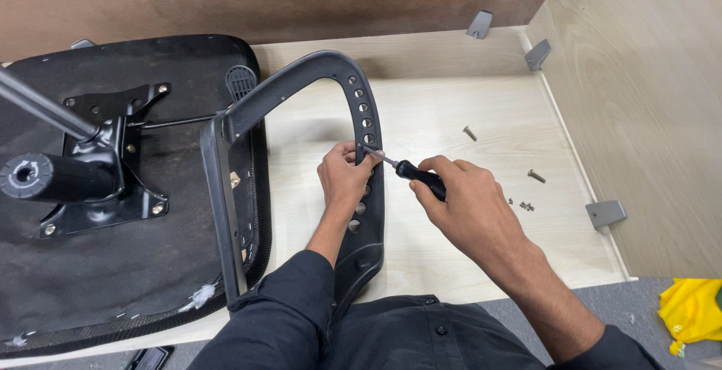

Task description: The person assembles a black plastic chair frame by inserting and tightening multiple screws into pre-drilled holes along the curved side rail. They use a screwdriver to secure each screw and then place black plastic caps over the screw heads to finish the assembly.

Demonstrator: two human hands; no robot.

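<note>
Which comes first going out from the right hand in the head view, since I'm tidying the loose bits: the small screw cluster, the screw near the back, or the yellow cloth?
From the right hand:
1. Small screw cluster, just to its right on the table.
2. Screw near the back, farther up the table.
3. Yellow cloth, off the table at the lower right.

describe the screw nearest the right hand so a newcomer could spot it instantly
Start at the light wooden desk, on the bare stretch right of the black chair armrest. Just beyond the right hand lies a brass-coloured screw. Unlike the other long screw farther back, it sits beside a cluster of tiny screws.
</note>
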